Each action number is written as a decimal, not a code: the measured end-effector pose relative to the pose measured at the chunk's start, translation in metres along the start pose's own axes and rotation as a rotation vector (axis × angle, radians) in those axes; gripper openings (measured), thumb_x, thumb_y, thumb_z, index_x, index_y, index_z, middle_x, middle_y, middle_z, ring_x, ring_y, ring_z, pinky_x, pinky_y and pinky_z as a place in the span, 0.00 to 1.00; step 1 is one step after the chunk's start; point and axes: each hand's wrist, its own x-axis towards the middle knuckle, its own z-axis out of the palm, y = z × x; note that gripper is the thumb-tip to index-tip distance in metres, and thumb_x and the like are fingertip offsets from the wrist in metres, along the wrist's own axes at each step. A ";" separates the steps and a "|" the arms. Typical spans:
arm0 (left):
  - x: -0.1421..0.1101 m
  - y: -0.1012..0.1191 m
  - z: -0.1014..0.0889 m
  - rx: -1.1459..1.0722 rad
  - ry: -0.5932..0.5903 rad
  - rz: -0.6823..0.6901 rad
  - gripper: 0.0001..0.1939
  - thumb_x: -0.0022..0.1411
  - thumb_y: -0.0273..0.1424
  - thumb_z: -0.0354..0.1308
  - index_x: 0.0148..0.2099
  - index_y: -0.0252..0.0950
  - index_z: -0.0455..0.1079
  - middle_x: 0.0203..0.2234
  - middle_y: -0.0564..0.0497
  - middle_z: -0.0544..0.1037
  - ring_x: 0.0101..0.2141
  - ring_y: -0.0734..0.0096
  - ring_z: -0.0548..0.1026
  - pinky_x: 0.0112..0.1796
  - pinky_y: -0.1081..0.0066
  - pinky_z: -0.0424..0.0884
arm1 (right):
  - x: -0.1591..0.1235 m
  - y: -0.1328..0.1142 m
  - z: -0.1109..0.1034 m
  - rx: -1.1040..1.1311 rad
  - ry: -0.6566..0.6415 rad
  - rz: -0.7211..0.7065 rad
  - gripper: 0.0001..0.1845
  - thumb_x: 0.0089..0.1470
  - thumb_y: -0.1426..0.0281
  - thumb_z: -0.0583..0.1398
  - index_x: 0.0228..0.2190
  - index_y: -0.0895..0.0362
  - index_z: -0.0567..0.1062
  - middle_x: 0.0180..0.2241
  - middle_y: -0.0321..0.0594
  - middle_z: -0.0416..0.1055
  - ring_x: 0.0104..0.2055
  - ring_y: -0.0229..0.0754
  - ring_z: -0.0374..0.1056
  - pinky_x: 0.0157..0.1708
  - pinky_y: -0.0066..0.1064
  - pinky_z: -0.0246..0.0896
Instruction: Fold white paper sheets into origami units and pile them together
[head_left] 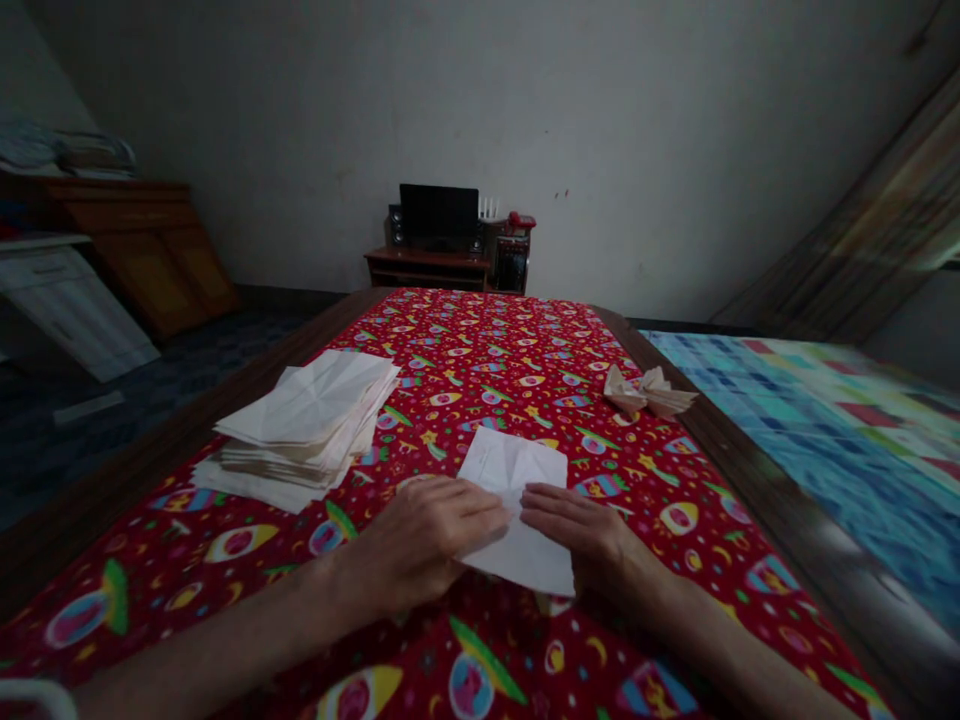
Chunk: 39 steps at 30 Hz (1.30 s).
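A white sheet of paper point(517, 560) with crease lines lies in front of me on the red patterned cloth. My left hand point(442, 525) grips its left edge, fingers closed over the top and the thumb hidden. On the opposite edge, my right hand point(574, 525) holds the paper with its fingers together on the upper face; its thumb is hidden too. The fingertips of both hands come close to each other near the sheet's middle. Left of my hands sits a pile of creased white paper sheets point(315, 400), loosely stacked.
A folded paper piece point(649, 392) with pleated wings stands near the table's right edge. The red cloth point(487, 340) covers a dark wooden table point(810, 530). Beyond it are a monitor point(439, 215) on a desk and wooden cabinets point(150, 250). A colourful mat point(810, 400) lies right.
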 end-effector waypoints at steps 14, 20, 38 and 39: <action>-0.033 -0.031 0.017 -0.180 0.164 -0.033 0.11 0.65 0.29 0.50 0.44 0.36 0.73 0.41 0.46 0.78 0.45 0.66 0.74 0.50 0.62 0.69 | 0.005 -0.001 -0.005 0.122 0.020 -0.028 0.15 0.57 0.72 0.56 0.46 0.56 0.74 0.46 0.50 0.73 0.50 0.45 0.68 0.49 0.39 0.65; -0.027 -0.034 0.021 -0.347 0.246 -0.149 0.10 0.65 0.32 0.51 0.40 0.37 0.74 0.35 0.49 0.79 0.39 0.69 0.75 0.43 0.68 0.71 | 0.010 -0.012 -0.017 0.296 0.050 0.159 0.13 0.58 0.74 0.52 0.38 0.55 0.76 0.38 0.43 0.76 0.43 0.41 0.71 0.43 0.32 0.66; 0.004 -0.041 0.018 -0.033 0.018 -0.580 0.18 0.63 0.39 0.50 0.24 0.36 0.67 0.26 0.53 0.70 0.29 0.71 0.70 0.31 0.72 0.61 | 0.022 0.001 0.002 0.081 0.103 0.797 0.19 0.53 0.61 0.54 0.16 0.58 0.65 0.15 0.32 0.60 0.18 0.31 0.54 0.18 0.24 0.41; 0.005 -0.041 0.017 -0.013 0.005 -0.587 0.19 0.63 0.39 0.50 0.24 0.36 0.67 0.26 0.53 0.70 0.29 0.71 0.70 0.30 0.72 0.61 | 0.022 0.002 0.003 0.063 0.108 0.799 0.19 0.53 0.61 0.54 0.16 0.57 0.64 0.14 0.32 0.59 0.17 0.31 0.53 0.18 0.24 0.40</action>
